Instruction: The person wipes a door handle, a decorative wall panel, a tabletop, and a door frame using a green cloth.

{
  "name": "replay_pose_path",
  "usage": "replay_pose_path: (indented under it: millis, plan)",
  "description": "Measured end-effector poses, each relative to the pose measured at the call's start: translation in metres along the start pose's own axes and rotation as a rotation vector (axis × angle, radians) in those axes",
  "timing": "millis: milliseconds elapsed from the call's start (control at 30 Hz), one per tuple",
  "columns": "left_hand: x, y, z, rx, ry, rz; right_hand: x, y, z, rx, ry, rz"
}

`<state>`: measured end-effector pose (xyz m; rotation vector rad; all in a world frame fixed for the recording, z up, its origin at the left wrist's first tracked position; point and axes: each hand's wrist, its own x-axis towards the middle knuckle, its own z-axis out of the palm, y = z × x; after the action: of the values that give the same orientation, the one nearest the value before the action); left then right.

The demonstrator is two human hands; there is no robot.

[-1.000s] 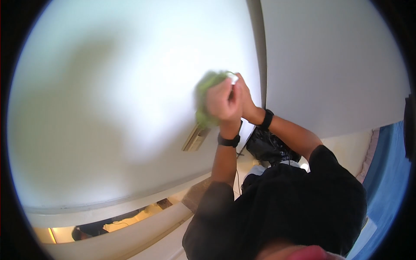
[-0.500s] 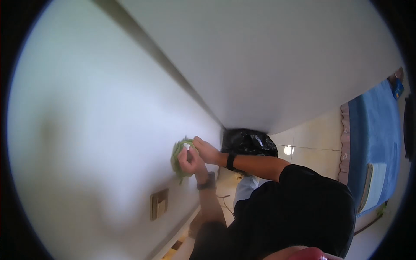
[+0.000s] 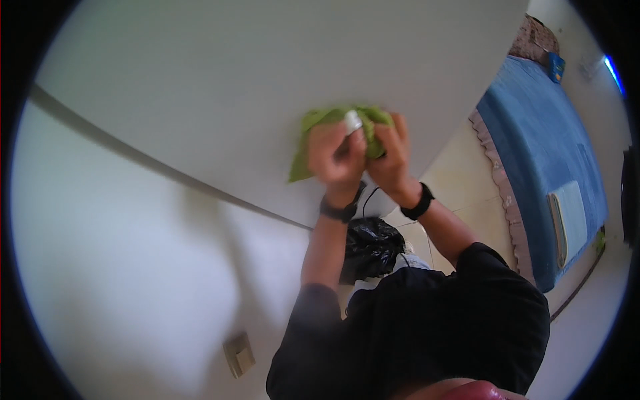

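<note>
A green cloth [image 3: 302, 160] is bunched between my two hands, up against the smooth grey-white panel. Its loose corner hangs to the left of my left hand [image 3: 331, 155], whose blurred fingers are curled closed on the cloth. My right hand [image 3: 392, 152] grips the cloth's right side, fingers bent around a bunched fold. Between the hands, by my left fingertips, a small white piece [image 3: 353, 122] shows; I cannot tell what it is. Both wrists wear black bands.
The grey panel [image 3: 220, 100] meets a white wall [image 3: 133, 267] that carries a switch plate [image 3: 239, 355]. Below my hands a black plastic bag [image 3: 373, 250] sits on the tiled floor [image 3: 460, 180]. To the right stands a bed with a blue cover [image 3: 533, 153] and a folded pale cloth [image 3: 568, 223].
Both hands have moved up and right with the green cloth, from the white wall to the grey panel. The head view has swung rightward too.
</note>
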<state>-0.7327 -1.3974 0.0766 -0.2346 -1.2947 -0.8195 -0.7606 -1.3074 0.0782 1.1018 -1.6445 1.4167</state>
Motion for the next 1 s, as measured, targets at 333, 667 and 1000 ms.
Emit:
replay_pose_path:
  millis: [333,667,1000]
  plan:
    - [-0.104,0.006,0.051,-0.138,-0.510,0.136,-0.108,0.088,-0.054,0.103,0.347,0.436]
    - [-0.046,0.028,0.070,-0.089,-0.514,0.147,-0.074,0.068,-0.061,0.159,0.321,0.539]
    - [-0.120,-0.007,0.062,-0.067,-0.656,-0.059,-0.115,0.081,-0.055,-0.464,0.072,0.631]
